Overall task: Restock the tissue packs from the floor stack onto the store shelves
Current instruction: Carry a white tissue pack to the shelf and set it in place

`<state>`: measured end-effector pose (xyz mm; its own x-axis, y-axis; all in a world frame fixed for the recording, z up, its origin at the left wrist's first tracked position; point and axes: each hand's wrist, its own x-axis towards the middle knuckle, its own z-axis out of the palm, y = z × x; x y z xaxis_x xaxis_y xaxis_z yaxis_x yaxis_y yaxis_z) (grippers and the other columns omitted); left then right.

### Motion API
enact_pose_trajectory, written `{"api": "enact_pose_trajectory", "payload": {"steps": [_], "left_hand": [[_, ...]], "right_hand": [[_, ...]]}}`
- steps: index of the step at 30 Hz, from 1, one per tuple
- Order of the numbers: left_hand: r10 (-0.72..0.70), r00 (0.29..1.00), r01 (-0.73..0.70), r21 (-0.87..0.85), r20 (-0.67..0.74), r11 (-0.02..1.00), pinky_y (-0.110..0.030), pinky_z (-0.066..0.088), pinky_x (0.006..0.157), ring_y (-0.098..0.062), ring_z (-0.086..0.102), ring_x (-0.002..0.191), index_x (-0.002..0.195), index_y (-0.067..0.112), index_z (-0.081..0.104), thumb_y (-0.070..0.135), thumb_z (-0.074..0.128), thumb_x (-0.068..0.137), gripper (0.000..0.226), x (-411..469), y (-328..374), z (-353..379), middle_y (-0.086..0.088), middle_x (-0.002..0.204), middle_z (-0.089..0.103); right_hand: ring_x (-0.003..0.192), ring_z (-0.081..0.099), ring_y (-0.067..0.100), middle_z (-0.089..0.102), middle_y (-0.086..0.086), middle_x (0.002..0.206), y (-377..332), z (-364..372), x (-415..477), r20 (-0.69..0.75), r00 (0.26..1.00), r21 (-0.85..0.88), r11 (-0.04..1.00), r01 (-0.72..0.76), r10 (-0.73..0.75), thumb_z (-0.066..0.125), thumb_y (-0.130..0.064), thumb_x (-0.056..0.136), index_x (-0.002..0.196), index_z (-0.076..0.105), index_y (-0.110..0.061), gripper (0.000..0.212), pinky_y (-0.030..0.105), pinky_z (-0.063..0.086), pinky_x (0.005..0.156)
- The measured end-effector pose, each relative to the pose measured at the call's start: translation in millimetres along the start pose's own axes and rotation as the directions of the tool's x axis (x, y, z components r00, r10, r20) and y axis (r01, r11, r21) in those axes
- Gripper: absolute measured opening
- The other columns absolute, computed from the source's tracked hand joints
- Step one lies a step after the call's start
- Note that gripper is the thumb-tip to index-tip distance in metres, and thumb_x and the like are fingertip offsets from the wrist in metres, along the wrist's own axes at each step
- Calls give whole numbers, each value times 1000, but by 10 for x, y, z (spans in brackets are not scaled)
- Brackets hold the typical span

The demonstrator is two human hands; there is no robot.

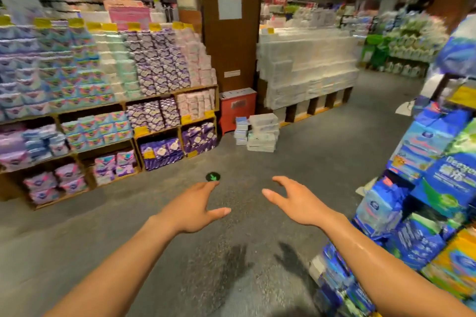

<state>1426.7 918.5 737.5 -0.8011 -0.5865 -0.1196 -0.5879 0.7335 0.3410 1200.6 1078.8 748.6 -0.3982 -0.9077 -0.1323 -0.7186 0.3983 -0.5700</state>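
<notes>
On our left, wooden shelves (pixel 103 110) hold rows of pastel packs under yellow price tags. Next comes a brown pillar (pixel 231 33) with a red cabinet (pixel 238 108) at its foot. Just right of the cabinet, the floor stack of tissue packs (pixel 260 134) stands before a tall display of white packs (pixel 306 69). At far right, a display of blue packs (pixel 425 188) crowds our right forearm. Bare grey floor (pixel 322 162) lies between us and the stack. Our left hand (pixel 195 208) reaches forward, fingers straight, thumb out, holding nothing, its fingertips near a green arrow floor marker (pixel 212 177). Our right hand (pixel 296 203) reaches beside it, fingers spread wide, also holding nothing.
</notes>
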Motion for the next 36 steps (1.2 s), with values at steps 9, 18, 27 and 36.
{"api": "enact_pose_trajectory", "payload": {"steps": [9,18,27,36], "left_hand": [[22,1000,-22,-125,-1,992,-31,32,115,-18,37,141,154,26,27,93,32,67,110,2518,-599,-280,0,158,35],[104,993,-96,-125,54,988,-30,35,110,-17,44,136,155,25,27,67,56,87,85,5351,-1508,-340,2,156,37],[194,950,-206,25,243,978,-33,33,113,-24,37,142,156,22,23,76,46,85,92,8078,-1827,-616,-5,159,33],[219,949,-245,90,224,965,-43,27,118,-27,26,147,155,22,24,104,-3,49,137,10724,-1589,-385,-10,161,27]], "right_hand": [[136,46,21,46,3,151,359,-564,2286,-51,976,87,975,-205,210,49,-57,98,150,40,-20,65,32,36,109],[139,45,23,42,3,157,879,-588,4998,-63,959,47,961,-273,275,45,-60,99,153,37,-20,69,35,36,110],[137,47,27,50,6,149,1567,-1131,7039,-47,914,108,912,-396,402,37,-78,89,149,42,-18,85,35,40,110],[146,32,28,30,6,162,3017,-1841,9168,-17,892,-2,892,-452,452,39,-67,97,156,30,-19,77,46,30,118]]}}
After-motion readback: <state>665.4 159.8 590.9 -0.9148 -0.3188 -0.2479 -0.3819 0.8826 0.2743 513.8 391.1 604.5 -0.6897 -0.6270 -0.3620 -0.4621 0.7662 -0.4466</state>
